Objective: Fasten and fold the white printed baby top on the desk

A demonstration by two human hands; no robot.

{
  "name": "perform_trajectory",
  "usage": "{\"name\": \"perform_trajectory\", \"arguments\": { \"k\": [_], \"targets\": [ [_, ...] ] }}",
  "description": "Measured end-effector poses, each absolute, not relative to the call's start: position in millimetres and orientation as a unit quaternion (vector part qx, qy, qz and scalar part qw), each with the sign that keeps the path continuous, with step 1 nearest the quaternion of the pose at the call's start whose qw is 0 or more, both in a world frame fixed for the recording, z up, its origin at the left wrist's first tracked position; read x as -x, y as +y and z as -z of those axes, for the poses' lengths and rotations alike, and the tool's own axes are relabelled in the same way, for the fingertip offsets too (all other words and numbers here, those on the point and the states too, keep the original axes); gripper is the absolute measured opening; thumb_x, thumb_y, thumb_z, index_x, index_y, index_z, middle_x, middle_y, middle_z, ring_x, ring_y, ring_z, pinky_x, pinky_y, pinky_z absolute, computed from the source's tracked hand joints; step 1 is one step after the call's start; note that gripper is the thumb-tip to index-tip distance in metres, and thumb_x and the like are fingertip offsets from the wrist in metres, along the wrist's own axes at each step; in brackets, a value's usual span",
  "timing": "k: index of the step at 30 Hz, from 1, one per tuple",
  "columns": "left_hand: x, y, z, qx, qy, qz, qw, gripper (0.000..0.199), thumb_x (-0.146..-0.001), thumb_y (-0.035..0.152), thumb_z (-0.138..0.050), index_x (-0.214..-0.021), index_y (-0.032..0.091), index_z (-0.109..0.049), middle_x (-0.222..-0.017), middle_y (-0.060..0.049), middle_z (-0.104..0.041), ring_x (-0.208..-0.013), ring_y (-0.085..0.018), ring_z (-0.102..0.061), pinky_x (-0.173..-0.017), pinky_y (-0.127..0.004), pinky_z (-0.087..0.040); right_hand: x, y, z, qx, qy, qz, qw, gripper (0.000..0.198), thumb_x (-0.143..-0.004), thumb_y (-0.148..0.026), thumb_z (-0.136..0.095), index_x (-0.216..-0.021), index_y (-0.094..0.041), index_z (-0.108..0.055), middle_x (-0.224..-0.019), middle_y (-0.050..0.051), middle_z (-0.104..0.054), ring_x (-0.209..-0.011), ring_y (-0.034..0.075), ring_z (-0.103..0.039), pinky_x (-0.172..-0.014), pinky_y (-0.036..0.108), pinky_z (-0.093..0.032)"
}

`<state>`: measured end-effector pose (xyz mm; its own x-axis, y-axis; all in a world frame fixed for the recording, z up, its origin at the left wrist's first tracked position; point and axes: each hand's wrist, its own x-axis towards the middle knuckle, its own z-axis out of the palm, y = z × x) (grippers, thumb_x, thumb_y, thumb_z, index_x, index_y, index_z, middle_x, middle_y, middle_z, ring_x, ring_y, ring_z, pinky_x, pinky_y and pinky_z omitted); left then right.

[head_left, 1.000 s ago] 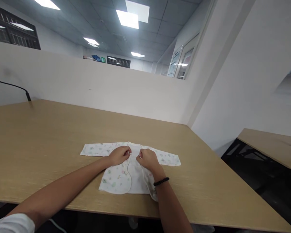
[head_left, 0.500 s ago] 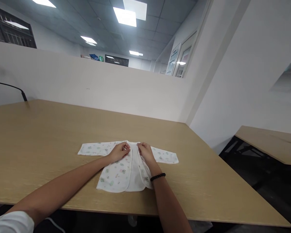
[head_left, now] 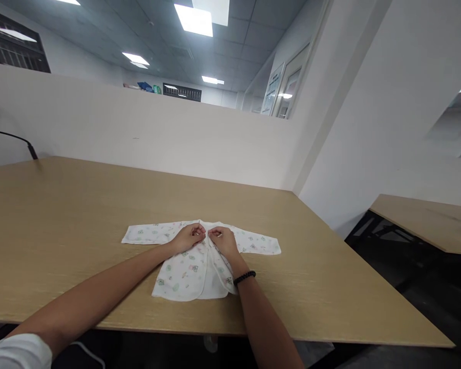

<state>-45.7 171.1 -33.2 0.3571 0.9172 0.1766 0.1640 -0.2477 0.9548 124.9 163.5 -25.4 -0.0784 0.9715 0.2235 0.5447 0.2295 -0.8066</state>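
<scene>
A baby shirt (head_left: pixel 184 266) lies flat near the tabletop's (head_left: pixel 61 215) front edge, left hand (head_left: pixel 187 238) and right hand (head_left: pixel 223 241) each pinching a front panel at the neckline, where uneven pull would likely skew the overlap or bunch the thin fabric.

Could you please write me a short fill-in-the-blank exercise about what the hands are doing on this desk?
1. Both hands pinch the front edges of a small printed baby ____ near its neckline.
2. The garment lies flat on a ____ table.
3. A black beaded bracelet sits on the ____ wrist.
4. The left hand and right hand are almost ____ each other.

Missing words: shirt; wooden; right; touching
</scene>
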Motion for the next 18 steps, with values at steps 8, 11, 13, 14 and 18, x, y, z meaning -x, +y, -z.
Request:
{"name": "perform_trajectory", "arguments": {
  "k": [8, 11, 13, 14, 18],
  "targets": [
    [45, 170, 32, -0.673, 0.403, -0.404, 0.47, 0.026, -0.066, 0.038, -0.066, -0.079, 0.015, -0.06, -0.067, -0.001, -0.059, -0.059, -0.013, -0.052, -0.053, -0.022, -0.038, -121, 158, 22, 0.578, -0.707, -0.222, 0.342, 0.009, -0.078, -0.018, -0.062, -0.08, -0.018, -0.07, -0.082, 0.002, -0.072, -0.077, 0.015, -0.066, -0.067, 0.021, -0.045],
    [45, 170, 32, -0.669, 0.421, -0.399, 0.465, 0.027, -0.069, 0.042, -0.063, -0.077, 0.016, -0.06, -0.063, 0.0, -0.057, -0.056, -0.012, -0.05, -0.05, -0.022, -0.037, -119, 156, 20, 0.586, -0.716, -0.204, 0.32, 0.006, -0.079, -0.019, -0.062, -0.08, -0.019, -0.068, -0.081, 0.001, -0.072, -0.072, 0.014, -0.064, -0.065, 0.022, -0.043],
    [45, 171, 32, -0.67, 0.431, -0.392, 0.46, 0.031, -0.073, 0.047, -0.06, -0.076, 0.016, -0.06, -0.059, 0.001, -0.054, -0.051, -0.011, -0.047, -0.048, -0.022, -0.033, -118, 154, 19, 0.592, -0.724, -0.185, 0.302, 0.005, -0.081, -0.019, -0.061, -0.082, -0.019, -0.066, -0.083, 0.001, -0.071, -0.072, 0.014, -0.063, -0.065, 0.022, -0.041],
    [45, 171, 32, -0.673, 0.432, -0.389, 0.457, 0.033, -0.073, 0.049, -0.061, -0.076, 0.016, -0.06, -0.058, 0.002, -0.053, -0.05, -0.011, -0.045, -0.047, -0.021, -0.032, -117, 152, 18, 0.593, -0.73, -0.173, 0.293, 0.005, -0.082, -0.019, -0.06, -0.084, -0.02, -0.066, -0.084, 0.001, -0.071, -0.074, 0.014, -0.063, -0.065, 0.022, -0.04],
    [46, 171, 32, -0.674, 0.416, -0.399, 0.462, 0.034, -0.07, 0.049, -0.065, -0.076, 0.016, -0.059, -0.057, 0.003, -0.052, -0.05, -0.01, -0.045, -0.046, -0.021, -0.03, -115, 148, 17, 0.585, -0.766, -0.105, 0.242, 0.009, -0.087, -0.018, -0.056, -0.091, -0.02, -0.063, -0.093, 0.003, -0.07, -0.087, 0.016, -0.062, -0.069, 0.023, -0.037]
  ]
}}
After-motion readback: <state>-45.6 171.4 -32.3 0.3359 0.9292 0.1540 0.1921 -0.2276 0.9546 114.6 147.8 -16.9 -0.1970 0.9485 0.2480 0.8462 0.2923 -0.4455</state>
